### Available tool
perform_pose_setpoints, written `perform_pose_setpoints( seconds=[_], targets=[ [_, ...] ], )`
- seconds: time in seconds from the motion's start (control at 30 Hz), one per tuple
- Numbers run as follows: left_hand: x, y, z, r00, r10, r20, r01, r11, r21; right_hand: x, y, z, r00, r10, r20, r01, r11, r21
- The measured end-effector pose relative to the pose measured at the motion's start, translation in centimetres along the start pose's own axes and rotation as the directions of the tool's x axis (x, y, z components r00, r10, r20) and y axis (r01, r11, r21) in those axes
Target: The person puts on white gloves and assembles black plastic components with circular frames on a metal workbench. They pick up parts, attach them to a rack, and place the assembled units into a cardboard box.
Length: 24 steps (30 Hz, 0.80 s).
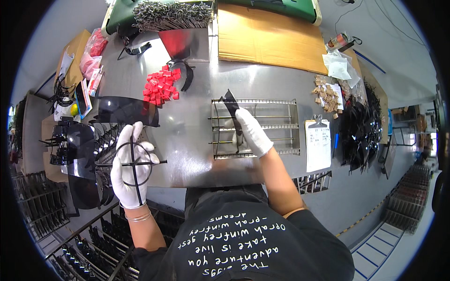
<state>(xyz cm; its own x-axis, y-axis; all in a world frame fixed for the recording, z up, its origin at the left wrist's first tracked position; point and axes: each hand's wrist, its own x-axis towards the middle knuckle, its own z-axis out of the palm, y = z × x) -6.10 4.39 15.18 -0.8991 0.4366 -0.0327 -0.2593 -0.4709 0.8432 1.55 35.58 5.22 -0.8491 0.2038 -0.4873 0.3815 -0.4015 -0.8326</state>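
Observation:
In my white-gloved left hand [127, 175] is a thin black cross-shaped frame with a ring [133, 154], palm up, fingers around it. My right hand [251, 135], also gloved in white, grips a dark curved plastic piece [231, 105], seen nearly edge-on. Under that hand lies a slotted metal rack [274, 126] on the steel table [182, 147]. Just beyond my left hand are a smoky dark curved panel [119, 109] and a row of black curved parts [105, 138]. The right fingertips are partly hidden behind the piece.
Red plastic clips [160, 86] lie in a pile beside a black curved band [188, 75]. Wire hooks [172, 15] and a cardboard sheet [270, 38] are at the back. Rightward are tan clips [327, 95], a clipboard [318, 145] and heaped black parts [360, 133].

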Motion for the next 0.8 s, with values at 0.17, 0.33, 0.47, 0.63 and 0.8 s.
perform_pose_setpoints(
  seconds=[0.17,0.33,0.47,0.63,0.8],
  targets=[
    [0.9,-0.4,-0.1,0.994,-0.053,-0.101,0.066,0.988,0.139,2.7,3.0,1.0,0.986,-0.166,0.012,0.159,0.914,-0.373],
    [1.6,0.0,1.5,0.993,-0.114,0.024,0.106,0.967,0.231,-1.7,-3.6,3.7,0.993,-0.119,-0.020,0.012,0.263,-0.965],
    [2.5,0.7,2.8,0.806,-0.402,0.433,0.426,0.904,0.047,-5.8,-8.7,5.5,0.679,-0.575,0.457,0.705,0.337,-0.624],
    [3.1,1.5,3.5,0.563,-0.572,0.596,0.263,0.808,0.527,-6.9,-5.2,3.0,0.811,-0.388,0.439,0.572,0.686,-0.451],
    [1.1,0.6,0.7,0.885,-0.459,0.074,0.407,0.842,0.353,-0.7,-0.5,-3.0,0.989,0.110,0.096,-0.136,0.937,0.323]
  ],
)
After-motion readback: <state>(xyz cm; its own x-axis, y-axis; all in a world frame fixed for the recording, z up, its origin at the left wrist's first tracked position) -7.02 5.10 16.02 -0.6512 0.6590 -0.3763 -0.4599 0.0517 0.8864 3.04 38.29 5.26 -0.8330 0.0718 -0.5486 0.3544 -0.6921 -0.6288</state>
